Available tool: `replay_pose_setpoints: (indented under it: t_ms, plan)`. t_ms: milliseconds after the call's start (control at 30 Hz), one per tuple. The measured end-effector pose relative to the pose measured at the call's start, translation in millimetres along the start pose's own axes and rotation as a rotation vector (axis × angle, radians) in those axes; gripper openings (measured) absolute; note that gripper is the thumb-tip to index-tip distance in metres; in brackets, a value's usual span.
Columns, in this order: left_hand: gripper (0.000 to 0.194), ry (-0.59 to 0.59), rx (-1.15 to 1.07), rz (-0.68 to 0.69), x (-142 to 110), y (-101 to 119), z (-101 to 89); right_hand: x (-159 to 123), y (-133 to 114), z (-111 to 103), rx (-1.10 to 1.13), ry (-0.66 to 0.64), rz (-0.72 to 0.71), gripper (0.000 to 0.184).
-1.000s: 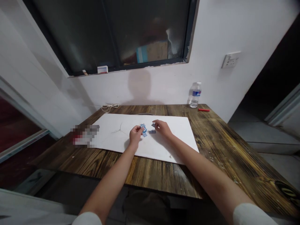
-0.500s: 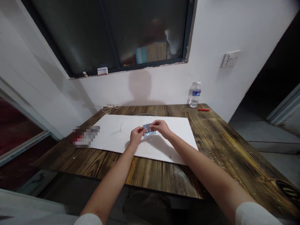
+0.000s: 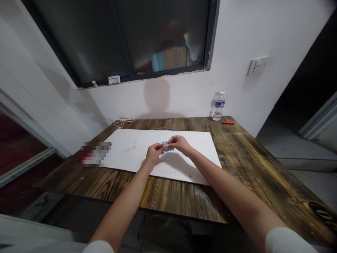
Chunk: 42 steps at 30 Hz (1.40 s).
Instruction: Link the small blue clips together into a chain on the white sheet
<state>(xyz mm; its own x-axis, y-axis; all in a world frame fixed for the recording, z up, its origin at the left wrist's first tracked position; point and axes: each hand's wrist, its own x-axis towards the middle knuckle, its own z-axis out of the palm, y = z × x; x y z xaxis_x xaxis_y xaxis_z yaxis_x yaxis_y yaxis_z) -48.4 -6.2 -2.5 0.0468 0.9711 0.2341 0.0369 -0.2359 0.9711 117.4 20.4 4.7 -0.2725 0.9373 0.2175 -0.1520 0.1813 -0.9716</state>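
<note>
Both of my hands meet over the middle of a white sheet [image 3: 192,154] lying on a wooden table [image 3: 244,165]. My left hand [image 3: 153,153] and my right hand [image 3: 179,143] pinch a small bunch of blue-and-white pieces [image 3: 165,146] between their fingertips, held just above the sheet. The pieces are too small to name. A thin wire-like scrap [image 3: 133,146] lies on the sheet to the left of my hands.
A water bottle [image 3: 218,106] and a red pen-like stick [image 3: 228,122] stand at the table's far right by the wall. A coiled white cord [image 3: 123,121] lies at the far left edge. A blurred-out object [image 3: 95,154] sits at the sheet's left end. A wall socket [image 3: 256,66] is on the right.
My right hand brought its small piece leftward to join the blue pieces in my left hand. The pieces left the sheet and both hands now pinch them together.
</note>
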Motion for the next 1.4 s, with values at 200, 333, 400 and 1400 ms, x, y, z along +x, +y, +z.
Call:
replay_pose_setpoints:
  t_ms: [200,333,400,1400]
  plan:
    - [0.032,0.088,-0.05,0.012,3,-2,-1.5,7,11,-7,0.029,0.097,0.018,0.03]
    - [0.032,0.211,-0.054,-0.026,7,-7,-5.4,9,19,-17,-0.482,0.173,-0.088,0.012]
    - [0.035,0.259,-0.062,-0.039,9,-9,-7.1,6,21,-19,-0.78,0.101,-0.156,0.018]
    - [0.027,0.272,0.025,0.014,8,-9,-7.9,-4,12,-17,-1.003,0.14,-0.245,0.028]
